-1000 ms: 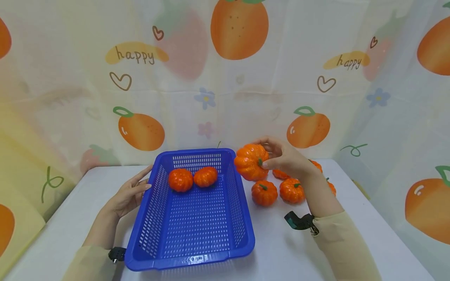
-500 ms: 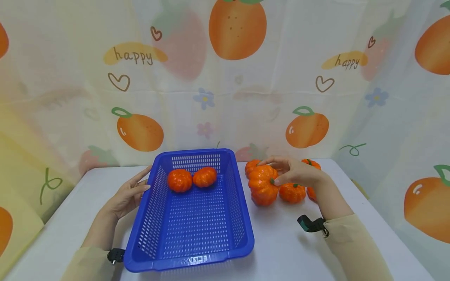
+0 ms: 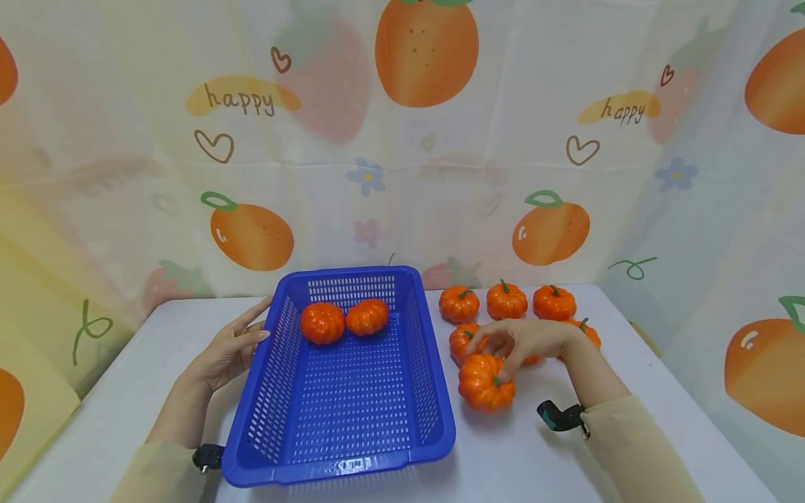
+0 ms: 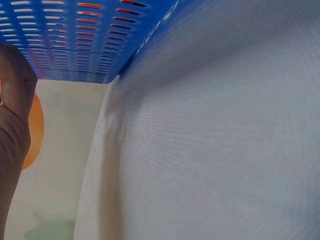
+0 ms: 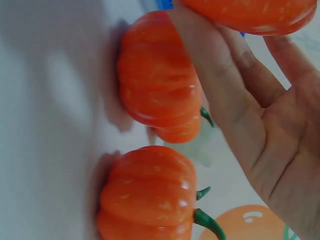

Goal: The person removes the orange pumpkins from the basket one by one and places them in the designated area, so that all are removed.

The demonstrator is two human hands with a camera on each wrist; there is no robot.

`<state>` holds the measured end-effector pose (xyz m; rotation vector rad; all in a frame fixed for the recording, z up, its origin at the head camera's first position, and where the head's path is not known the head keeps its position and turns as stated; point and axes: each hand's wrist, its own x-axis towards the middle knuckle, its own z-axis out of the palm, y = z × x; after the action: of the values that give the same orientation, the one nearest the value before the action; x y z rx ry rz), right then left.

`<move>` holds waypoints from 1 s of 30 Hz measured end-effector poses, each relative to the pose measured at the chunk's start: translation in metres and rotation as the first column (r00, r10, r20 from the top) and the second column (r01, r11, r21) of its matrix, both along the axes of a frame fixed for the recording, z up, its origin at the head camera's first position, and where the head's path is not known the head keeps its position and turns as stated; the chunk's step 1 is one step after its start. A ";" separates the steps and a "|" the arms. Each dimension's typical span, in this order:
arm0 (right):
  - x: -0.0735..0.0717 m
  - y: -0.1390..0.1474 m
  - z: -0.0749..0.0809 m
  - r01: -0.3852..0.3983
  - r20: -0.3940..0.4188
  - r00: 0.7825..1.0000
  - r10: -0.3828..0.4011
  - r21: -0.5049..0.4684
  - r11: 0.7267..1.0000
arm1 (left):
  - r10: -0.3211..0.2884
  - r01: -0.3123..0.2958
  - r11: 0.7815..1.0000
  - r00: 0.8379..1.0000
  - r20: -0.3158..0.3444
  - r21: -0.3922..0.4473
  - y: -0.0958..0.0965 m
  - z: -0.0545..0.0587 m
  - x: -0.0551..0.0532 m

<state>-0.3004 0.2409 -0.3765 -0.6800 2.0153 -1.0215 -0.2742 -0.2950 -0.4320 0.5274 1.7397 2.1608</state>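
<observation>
In the head view, a small glossy orange pumpkin (image 3: 486,384) with a green stem is pinched between the thumb and fingers of my right hand (image 3: 534,341), low over the table's right half. The right wrist view shows this pumpkin (image 5: 260,15) at its top edge. My left hand (image 3: 228,349) rests against the left side of a blue slotted plastic basket (image 3: 358,405), fingers fairly straight and fingertips at the rim. Two pumpkins lie at the basket's far end, one redder (image 3: 323,323) and one more orange (image 3: 367,317).
Right of the basket, several more pumpkins stand in rows: a back-left one (image 3: 459,304), a back-middle one (image 3: 506,300) and a back-right one (image 3: 555,303). Others sit partly behind my right hand. A fruit-print curtain (image 3: 402,195) hangs behind the white table (image 3: 534,461).
My right hand has carried the pumpkin from beside the basket's far right corner down and toward me, to in front of the rows. The left hand and basket have stayed put.
</observation>
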 end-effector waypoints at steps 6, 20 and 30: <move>-0.002 -0.001 -0.010 -0.081 0.004 0.997 0.081 -0.025 0.996 | 0.005 -0.005 1.000 1.000 0.003 -0.004 0.001 0.000 0.000; 0.001 -0.002 -0.018 -0.052 -0.001 0.999 0.052 0.069 0.996 | 0.009 -0.010 1.000 1.000 0.014 0.005 0.000 0.000 0.000; 0.003 -0.002 -0.018 -0.007 0.019 1.000 0.006 0.082 0.997 | 0.013 -0.012 1.000 1.000 0.027 -0.004 0.001 -0.002 -0.001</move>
<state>-0.2970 0.2388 -0.3949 -0.6308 2.0254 -0.9328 -0.2750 -0.2944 -0.4336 0.4851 1.7373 2.1623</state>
